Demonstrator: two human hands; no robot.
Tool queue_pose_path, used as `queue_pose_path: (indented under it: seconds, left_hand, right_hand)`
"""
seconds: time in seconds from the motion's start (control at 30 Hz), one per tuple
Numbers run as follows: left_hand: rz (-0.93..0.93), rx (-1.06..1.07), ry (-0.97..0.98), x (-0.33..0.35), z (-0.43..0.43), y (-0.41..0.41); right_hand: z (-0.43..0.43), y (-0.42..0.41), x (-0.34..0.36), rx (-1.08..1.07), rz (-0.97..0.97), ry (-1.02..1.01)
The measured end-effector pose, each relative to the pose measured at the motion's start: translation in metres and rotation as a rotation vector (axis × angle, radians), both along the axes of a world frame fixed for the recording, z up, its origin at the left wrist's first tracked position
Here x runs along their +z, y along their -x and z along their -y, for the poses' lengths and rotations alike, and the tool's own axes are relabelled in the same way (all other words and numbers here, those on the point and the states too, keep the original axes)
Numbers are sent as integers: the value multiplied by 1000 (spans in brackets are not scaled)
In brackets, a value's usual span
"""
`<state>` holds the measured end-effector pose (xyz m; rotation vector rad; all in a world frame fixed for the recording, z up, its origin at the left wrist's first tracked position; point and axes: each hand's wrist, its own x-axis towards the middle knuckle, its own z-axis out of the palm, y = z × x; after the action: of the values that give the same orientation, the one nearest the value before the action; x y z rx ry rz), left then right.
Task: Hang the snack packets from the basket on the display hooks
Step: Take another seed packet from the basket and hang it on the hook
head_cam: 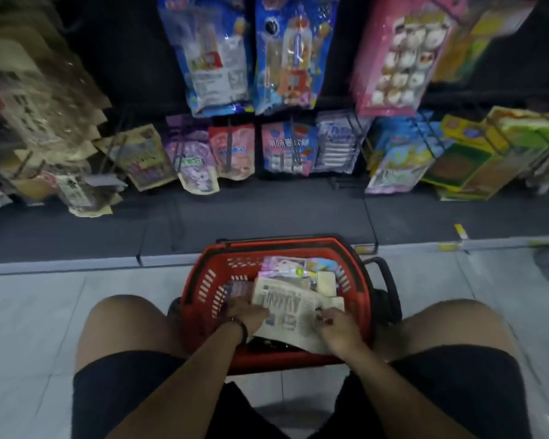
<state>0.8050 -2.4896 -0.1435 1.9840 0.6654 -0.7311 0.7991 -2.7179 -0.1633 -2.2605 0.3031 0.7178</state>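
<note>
One red basket [282, 241], two hands, left hand [248, 312] and right hand [339, 329], and at least three packets [286, 268] inside, one a beige packet [286, 307]. Overhead: two blue packets [210, 55] [293, 55], one pink packet [400, 58].

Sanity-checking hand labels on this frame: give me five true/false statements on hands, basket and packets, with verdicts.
1. The left hand and the right hand both hold the cream packet. True.
2. The basket is blue. False: it is red.
3. The cream packet is the only packet in the basket. False: pink packets lie in it beyond the cream one.
4. A dark bracelet sits on the left wrist. True.
5. The basket stands on a shelf. False: it stands on the tiled floor.
</note>
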Motion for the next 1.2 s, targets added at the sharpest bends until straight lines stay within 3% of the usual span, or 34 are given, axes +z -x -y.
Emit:
queue_pose_path:
  seconds: [0.13,0.33,0.47,0.57,0.7,0.87,0.93,1.03,1.1,1.2]
  left_hand:
    - [-61,214,75,-21,12,0]
    - [-45,364,153,-35,10,8]
    - [-133,422,368,-39,10,7]
    - [-169,419,444,-42,14,13]
    - [-3,475,451,-35,21,21]
    - [115,688,586,-14,15,32]
    - [169,715,666,-3,12,36]
    - [259,724,788,12,14,39]
    - [295,717,872,24,18,42]
    - [336,639,947,43,26,49]
  right_hand:
    - [-2,2,0,169,-40,-75]
    - [-10,14,-1,296,-40,25]
    - [-11,14,4,325,-34,106]
    - [-9,14,6,282,-50,105]
    - [-14,19,10,193,-18,75]
    - [-16,17,23,-230,216,36]
    - [-14,17,29,-423,193,-82]
    - [-13,14,42,-762,-25,-551]
    - [-12,6,56,-794,-176,-856]
    - [-16,-18,76,-753,-93,-1090]
